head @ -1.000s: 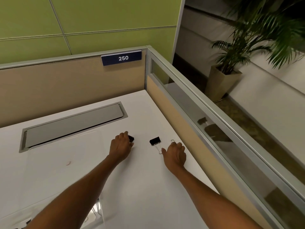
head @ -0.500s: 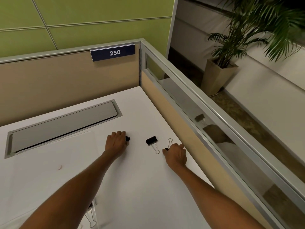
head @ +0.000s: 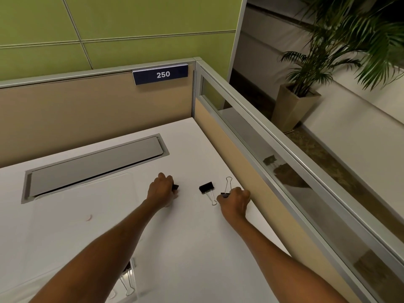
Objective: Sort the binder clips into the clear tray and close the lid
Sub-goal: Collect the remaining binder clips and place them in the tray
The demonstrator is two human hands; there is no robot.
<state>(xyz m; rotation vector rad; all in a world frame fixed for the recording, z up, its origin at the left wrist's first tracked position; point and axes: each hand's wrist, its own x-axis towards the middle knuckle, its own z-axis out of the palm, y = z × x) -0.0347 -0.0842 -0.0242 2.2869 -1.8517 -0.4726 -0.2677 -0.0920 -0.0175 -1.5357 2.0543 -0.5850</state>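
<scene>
2 arms outstretched, fingers curled: left hand (head: 162, 191) grips black clip (head: 175, 186), right hand (head: 235, 201) pinches other clip (head: 224, 194).

The white desk (head: 196, 248) carries everything here. A grey cable flap (head: 96, 165) sits flush in it near the back partition. Between my hands a black binder clip (head: 206, 187) lies free, one wire handle pointing toward me. My left hand (head: 160, 191) curls over a second clip (head: 175, 186) on the surface. My right hand (head: 235, 200) pinches a third clip (head: 225, 195) near the right edge. At the near left, the clear tray (head: 135, 281) holds wire-handled clips.
</scene>
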